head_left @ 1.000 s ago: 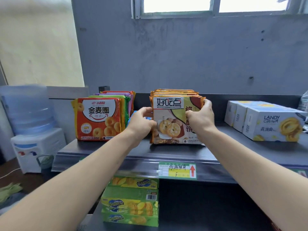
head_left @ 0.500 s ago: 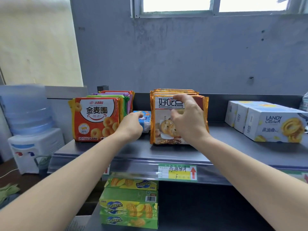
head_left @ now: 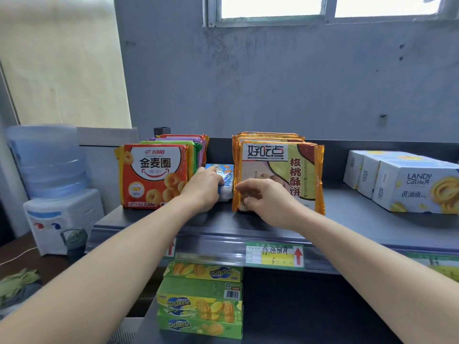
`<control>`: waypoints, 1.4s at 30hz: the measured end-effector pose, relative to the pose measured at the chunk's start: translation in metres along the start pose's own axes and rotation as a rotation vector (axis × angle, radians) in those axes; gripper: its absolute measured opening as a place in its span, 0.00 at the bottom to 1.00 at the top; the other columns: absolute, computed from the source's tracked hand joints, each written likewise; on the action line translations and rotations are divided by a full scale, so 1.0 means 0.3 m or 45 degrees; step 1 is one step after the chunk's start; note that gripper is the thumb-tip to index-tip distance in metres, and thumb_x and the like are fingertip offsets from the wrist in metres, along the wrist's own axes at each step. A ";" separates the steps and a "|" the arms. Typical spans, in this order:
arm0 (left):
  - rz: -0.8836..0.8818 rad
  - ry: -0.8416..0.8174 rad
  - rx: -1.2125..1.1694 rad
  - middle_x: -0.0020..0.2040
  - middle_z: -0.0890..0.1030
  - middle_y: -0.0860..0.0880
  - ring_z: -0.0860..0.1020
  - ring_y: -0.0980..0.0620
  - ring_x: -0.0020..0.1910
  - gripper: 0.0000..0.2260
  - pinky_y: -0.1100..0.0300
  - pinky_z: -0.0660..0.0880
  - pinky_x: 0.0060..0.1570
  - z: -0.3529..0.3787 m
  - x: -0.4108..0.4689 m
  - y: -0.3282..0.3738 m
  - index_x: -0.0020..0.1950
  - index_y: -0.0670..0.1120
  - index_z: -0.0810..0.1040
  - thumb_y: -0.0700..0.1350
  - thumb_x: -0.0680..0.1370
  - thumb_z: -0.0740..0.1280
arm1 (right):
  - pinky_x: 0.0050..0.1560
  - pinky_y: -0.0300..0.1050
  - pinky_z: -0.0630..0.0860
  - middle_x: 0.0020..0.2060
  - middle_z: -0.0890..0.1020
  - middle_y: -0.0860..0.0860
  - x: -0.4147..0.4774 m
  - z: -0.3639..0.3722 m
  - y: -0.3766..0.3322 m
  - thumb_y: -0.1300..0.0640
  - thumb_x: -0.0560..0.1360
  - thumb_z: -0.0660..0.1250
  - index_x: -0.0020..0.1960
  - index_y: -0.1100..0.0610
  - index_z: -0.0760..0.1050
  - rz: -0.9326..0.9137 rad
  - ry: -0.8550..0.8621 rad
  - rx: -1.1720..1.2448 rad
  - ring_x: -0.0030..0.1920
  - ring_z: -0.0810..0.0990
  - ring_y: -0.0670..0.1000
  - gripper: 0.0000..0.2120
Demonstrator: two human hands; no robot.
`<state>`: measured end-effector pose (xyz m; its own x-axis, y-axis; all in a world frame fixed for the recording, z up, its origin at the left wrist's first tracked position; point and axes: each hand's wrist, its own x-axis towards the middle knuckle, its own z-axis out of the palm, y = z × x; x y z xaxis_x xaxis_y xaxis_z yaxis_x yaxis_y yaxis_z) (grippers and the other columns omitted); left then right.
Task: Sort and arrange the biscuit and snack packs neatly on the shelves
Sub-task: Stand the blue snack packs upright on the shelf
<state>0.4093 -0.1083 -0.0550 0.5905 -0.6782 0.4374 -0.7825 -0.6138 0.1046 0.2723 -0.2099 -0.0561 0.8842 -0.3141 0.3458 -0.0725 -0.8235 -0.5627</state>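
Observation:
On the top shelf (head_left: 347, 219) stand two rows of upright packs: red ring-biscuit packs (head_left: 154, 175) on the left and orange walnut-biscuit packs (head_left: 280, 167) in the middle. A small blue-and-white pack (head_left: 227, 177) lies in the gap between them. My left hand (head_left: 203, 188) reaches into that gap and grips the blue-and-white pack's near end. My right hand (head_left: 263, 199) hovers at the lower left corner of the front orange pack, fingers loosely curled, holding nothing that I can see.
White Landy Castle cookie boxes (head_left: 407, 182) sit at the shelf's right. Green Zecheese boxes (head_left: 201, 301) are stacked on the shelf below. A water dispenser (head_left: 52, 184) stands to the left, and a price label (head_left: 273, 255) is on the shelf edge.
My right hand has let go of the orange pack's top and dropped to its lower left corner. My left hand has pushed deeper into the gap and closed on the blue-and-white pack.

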 end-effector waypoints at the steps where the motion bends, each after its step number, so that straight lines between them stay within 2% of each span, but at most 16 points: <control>1: 0.008 0.017 -0.013 0.61 0.75 0.45 0.69 0.46 0.61 0.15 0.53 0.71 0.57 -0.003 -0.009 -0.004 0.63 0.44 0.77 0.39 0.76 0.66 | 0.64 0.46 0.72 0.59 0.79 0.53 0.003 -0.001 0.003 0.64 0.75 0.64 0.64 0.53 0.76 0.006 0.000 -0.004 0.58 0.77 0.53 0.19; 5: 0.040 0.125 -0.084 0.58 0.78 0.46 0.73 0.46 0.58 0.12 0.54 0.72 0.51 -0.025 -0.048 -0.012 0.59 0.44 0.81 0.40 0.76 0.66 | 0.63 0.46 0.73 0.58 0.80 0.53 0.019 0.001 0.014 0.64 0.74 0.64 0.63 0.53 0.77 0.023 0.024 0.017 0.57 0.78 0.52 0.19; 7: 0.059 0.162 -0.125 0.54 0.78 0.47 0.74 0.47 0.55 0.10 0.56 0.72 0.48 -0.035 -0.061 -0.016 0.56 0.43 0.82 0.39 0.77 0.66 | 0.63 0.45 0.73 0.58 0.81 0.53 0.027 0.006 0.019 0.64 0.74 0.63 0.63 0.53 0.77 0.021 0.046 0.029 0.57 0.78 0.52 0.19; 11: -0.031 0.224 -0.438 0.46 0.76 0.49 0.76 0.46 0.50 0.07 0.55 0.74 0.51 -0.063 -0.068 -0.037 0.50 0.39 0.83 0.36 0.75 0.67 | 0.61 0.43 0.73 0.57 0.80 0.53 0.029 0.010 0.024 0.65 0.74 0.62 0.62 0.53 0.77 0.004 0.073 0.031 0.56 0.78 0.52 0.18; 16: -0.039 0.271 -0.621 0.45 0.76 0.48 0.74 0.50 0.47 0.05 0.59 0.72 0.47 -0.076 -0.079 -0.045 0.48 0.39 0.82 0.36 0.75 0.67 | 0.64 0.47 0.73 0.58 0.80 0.53 0.031 0.007 0.035 0.66 0.75 0.62 0.62 0.54 0.77 -0.007 0.075 0.109 0.57 0.79 0.52 0.18; 20: -0.092 0.353 -0.793 0.48 0.77 0.46 0.75 0.49 0.49 0.05 0.62 0.74 0.44 -0.109 -0.079 -0.044 0.50 0.41 0.79 0.38 0.78 0.64 | 0.63 0.50 0.75 0.54 0.82 0.52 0.036 0.005 0.046 0.67 0.75 0.62 0.61 0.55 0.78 -0.012 0.081 0.202 0.55 0.80 0.51 0.18; 23: -0.135 0.371 -0.921 0.46 0.79 0.46 0.77 0.51 0.46 0.05 0.63 0.75 0.40 -0.146 -0.078 -0.034 0.50 0.41 0.80 0.39 0.78 0.65 | 0.62 0.49 0.75 0.53 0.83 0.51 0.042 0.007 0.049 0.67 0.75 0.62 0.60 0.55 0.78 0.005 0.084 0.242 0.54 0.81 0.51 0.17; 25: -0.180 0.388 -0.997 0.45 0.81 0.47 0.78 0.53 0.44 0.05 0.65 0.76 0.38 -0.169 -0.074 -0.018 0.50 0.42 0.82 0.39 0.77 0.67 | 0.62 0.49 0.75 0.53 0.83 0.51 0.049 0.006 0.047 0.66 0.75 0.62 0.61 0.55 0.78 0.014 0.084 0.261 0.54 0.81 0.51 0.17; 28: -0.303 0.429 -1.165 0.43 0.82 0.47 0.80 0.53 0.41 0.06 0.63 0.78 0.38 -0.196 -0.057 0.003 0.49 0.42 0.83 0.40 0.74 0.70 | 0.62 0.49 0.76 0.55 0.82 0.51 0.053 0.001 0.032 0.65 0.76 0.63 0.62 0.55 0.76 0.032 0.066 0.307 0.56 0.80 0.50 0.16; 30: -0.416 0.424 -1.308 0.39 0.81 0.47 0.77 0.54 0.33 0.03 0.66 0.74 0.29 -0.205 -0.046 0.021 0.46 0.42 0.83 0.39 0.74 0.71 | 0.61 0.50 0.76 0.55 0.82 0.50 0.055 0.007 0.013 0.62 0.76 0.66 0.63 0.55 0.75 0.014 0.045 0.327 0.56 0.80 0.50 0.16; 31: -0.474 0.409 -1.392 0.38 0.80 0.47 0.75 0.54 0.31 0.01 0.68 0.72 0.25 -0.210 -0.044 0.032 0.43 0.43 0.81 0.38 0.74 0.70 | 0.60 0.51 0.77 0.56 0.81 0.50 0.055 0.013 0.002 0.59 0.75 0.68 0.65 0.55 0.74 0.002 0.037 0.318 0.56 0.80 0.50 0.18; 34: -0.631 0.410 -1.668 0.38 0.78 0.46 0.76 0.54 0.33 0.07 0.71 0.72 0.22 -0.222 -0.034 0.059 0.38 0.43 0.75 0.34 0.74 0.68 | 0.59 0.50 0.77 0.57 0.79 0.49 0.053 0.026 -0.037 0.52 0.71 0.73 0.67 0.52 0.69 -0.019 0.037 0.342 0.55 0.78 0.49 0.27; 37: -0.765 0.409 -1.939 0.37 0.76 0.45 0.76 0.54 0.30 0.02 0.71 0.72 0.21 -0.245 -0.033 0.088 0.44 0.38 0.76 0.33 0.74 0.67 | 0.58 0.47 0.76 0.57 0.77 0.50 0.056 0.036 -0.081 0.48 0.67 0.76 0.65 0.50 0.66 -0.037 0.101 0.393 0.56 0.77 0.49 0.31; 39: -0.788 0.369 -2.037 0.37 0.76 0.45 0.77 0.55 0.27 0.04 0.71 0.73 0.21 -0.252 -0.039 0.099 0.49 0.37 0.76 0.33 0.75 0.66 | 0.54 0.45 0.76 0.56 0.77 0.50 0.062 0.041 -0.110 0.48 0.67 0.76 0.64 0.53 0.65 -0.022 0.204 0.378 0.55 0.77 0.50 0.32; 42: -0.658 0.261 -2.057 0.39 0.78 0.45 0.77 0.54 0.33 0.05 0.69 0.76 0.25 -0.268 -0.058 0.093 0.52 0.38 0.75 0.37 0.78 0.63 | 0.48 0.44 0.75 0.52 0.77 0.50 0.076 0.034 -0.132 0.52 0.71 0.72 0.61 0.57 0.65 0.062 0.307 0.381 0.50 0.77 0.50 0.25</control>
<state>0.3613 -0.0811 0.0121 0.8956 -0.4166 0.1559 0.0018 0.3537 0.9353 0.3001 -0.1796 -0.0336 0.7467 -0.4805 0.4599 0.0580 -0.6418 -0.7647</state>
